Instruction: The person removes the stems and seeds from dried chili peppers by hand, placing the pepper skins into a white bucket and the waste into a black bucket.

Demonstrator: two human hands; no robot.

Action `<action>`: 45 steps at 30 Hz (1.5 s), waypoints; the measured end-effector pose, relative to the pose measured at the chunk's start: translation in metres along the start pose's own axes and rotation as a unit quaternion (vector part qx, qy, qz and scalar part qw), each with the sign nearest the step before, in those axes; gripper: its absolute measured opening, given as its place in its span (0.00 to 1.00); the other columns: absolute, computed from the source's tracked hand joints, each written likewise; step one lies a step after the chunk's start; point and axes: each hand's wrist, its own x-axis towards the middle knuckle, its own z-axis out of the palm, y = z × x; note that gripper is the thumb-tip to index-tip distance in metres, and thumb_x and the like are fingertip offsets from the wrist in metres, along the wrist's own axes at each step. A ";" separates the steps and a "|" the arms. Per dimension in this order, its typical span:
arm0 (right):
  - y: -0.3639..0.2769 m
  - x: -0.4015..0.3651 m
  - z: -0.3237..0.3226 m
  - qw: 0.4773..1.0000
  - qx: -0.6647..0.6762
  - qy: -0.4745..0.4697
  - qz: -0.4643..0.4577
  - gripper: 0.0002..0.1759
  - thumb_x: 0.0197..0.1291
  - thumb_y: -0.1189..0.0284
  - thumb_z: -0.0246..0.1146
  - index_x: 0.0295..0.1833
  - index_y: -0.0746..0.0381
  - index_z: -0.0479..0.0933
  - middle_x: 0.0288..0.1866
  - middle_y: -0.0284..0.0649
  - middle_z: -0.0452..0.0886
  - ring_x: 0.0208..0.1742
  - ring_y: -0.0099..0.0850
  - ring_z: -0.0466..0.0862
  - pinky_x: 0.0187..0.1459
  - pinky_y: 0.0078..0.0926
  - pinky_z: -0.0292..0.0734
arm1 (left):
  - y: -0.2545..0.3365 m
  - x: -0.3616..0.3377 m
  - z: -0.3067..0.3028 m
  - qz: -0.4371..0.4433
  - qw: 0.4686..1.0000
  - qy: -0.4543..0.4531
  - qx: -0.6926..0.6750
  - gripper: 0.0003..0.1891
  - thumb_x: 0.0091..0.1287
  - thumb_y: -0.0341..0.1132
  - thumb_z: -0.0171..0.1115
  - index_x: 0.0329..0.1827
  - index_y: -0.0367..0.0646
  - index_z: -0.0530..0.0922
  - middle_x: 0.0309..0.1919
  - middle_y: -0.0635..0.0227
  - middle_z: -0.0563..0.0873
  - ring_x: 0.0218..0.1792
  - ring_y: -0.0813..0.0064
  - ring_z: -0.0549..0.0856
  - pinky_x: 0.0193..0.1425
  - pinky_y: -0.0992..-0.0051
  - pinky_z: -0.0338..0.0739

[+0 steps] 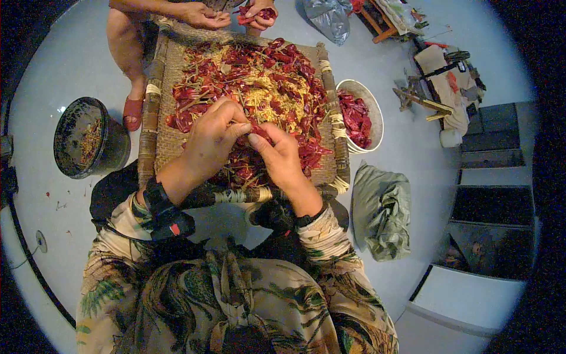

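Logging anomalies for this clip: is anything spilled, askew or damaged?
Only minor: a few small bits lie scattered on the floor near the black bucket. Chilies sit within the woven tray and white bowl.

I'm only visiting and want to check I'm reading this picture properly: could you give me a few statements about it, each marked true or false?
1. The left hand and right hand pinch one dried red chilli over the woven rectangular tray. True.
2. The round white bowl right of the tray holds yellow seeds. False: it holds red chillies.
3. A round black bucket stands on the floor left of the tray. True.
4. Nobody else is at the tray. False: another person's hands hold chillies at its far end.
5. The crumpled grey-green cloth lies on the tray. False: it lies on the floor to the tray's right.
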 end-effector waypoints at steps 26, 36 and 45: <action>0.003 -0.005 0.001 0.996 -0.043 0.052 -0.053 0.12 0.59 0.69 0.61 0.42 0.67 0.76 0.34 0.42 0.81 0.36 0.30 0.80 0.40 0.26 0.73 | 0.005 -0.004 -0.001 -0.302 0.914 -0.041 -0.270 0.04 0.63 0.29 0.60 0.31 0.41 0.74 0.24 0.72 0.79 0.24 0.86 0.73 0.27 0.83 0.67; -0.006 -0.006 -0.008 0.997 -0.049 0.001 -0.055 0.11 0.59 0.70 0.60 0.42 0.67 0.76 0.34 0.38 0.79 0.38 0.27 0.78 0.42 0.24 0.72 | -0.007 -0.008 -0.004 -0.399 0.729 -0.083 -0.550 0.06 0.64 0.32 0.59 0.30 0.44 0.73 0.19 0.78 0.73 0.15 0.88 0.63 0.19 0.85 0.56; 0.000 -0.005 -0.016 0.998 0.035 -0.032 -0.029 0.13 0.61 0.68 0.59 0.44 0.67 0.75 0.36 0.34 0.79 0.39 0.23 0.78 0.44 0.21 0.72 | -0.012 -0.005 -0.011 -0.334 0.657 -0.122 -0.665 0.06 0.68 0.34 0.53 0.35 0.42 0.74 0.19 0.80 0.69 0.16 0.88 0.62 0.21 0.84 0.56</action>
